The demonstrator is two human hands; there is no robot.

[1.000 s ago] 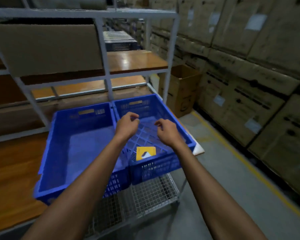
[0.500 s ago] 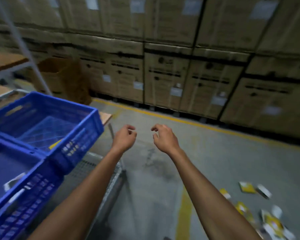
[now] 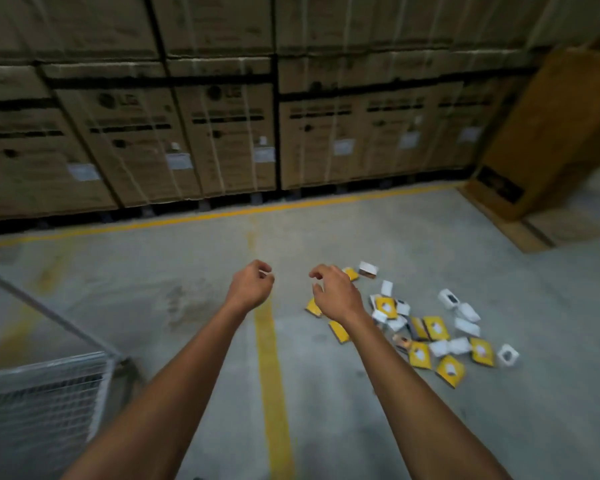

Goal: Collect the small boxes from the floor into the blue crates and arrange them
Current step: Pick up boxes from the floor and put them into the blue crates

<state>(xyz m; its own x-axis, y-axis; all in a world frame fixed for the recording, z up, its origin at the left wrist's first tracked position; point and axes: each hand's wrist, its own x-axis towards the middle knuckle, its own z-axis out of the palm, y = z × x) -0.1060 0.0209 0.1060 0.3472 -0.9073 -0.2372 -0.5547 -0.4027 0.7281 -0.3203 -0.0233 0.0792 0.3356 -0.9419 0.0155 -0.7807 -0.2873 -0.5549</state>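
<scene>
Several small yellow and white boxes (image 3: 430,334) lie scattered on the grey concrete floor to the right of centre. My left hand (image 3: 252,284) hangs in the air with loosely curled fingers and holds nothing. My right hand (image 3: 333,292) is also empty, its fingers loosely bent, raised above the left edge of the pile and covering part of a yellow box (image 3: 314,308). The blue crates are out of view.
A wire mesh trolley (image 3: 49,386) stands at the lower left. A wall of stacked brown cartons (image 3: 222,133) runs along the back behind a yellow floor line (image 3: 222,214). A tall leaning carton (image 3: 551,133) stands at the right. Another yellow stripe (image 3: 271,375) runs down the floor between my arms.
The view has swung right, away from the blue crates and shelf, to the floor with the scattered boxes. Both hands stay empty and held out in front.
</scene>
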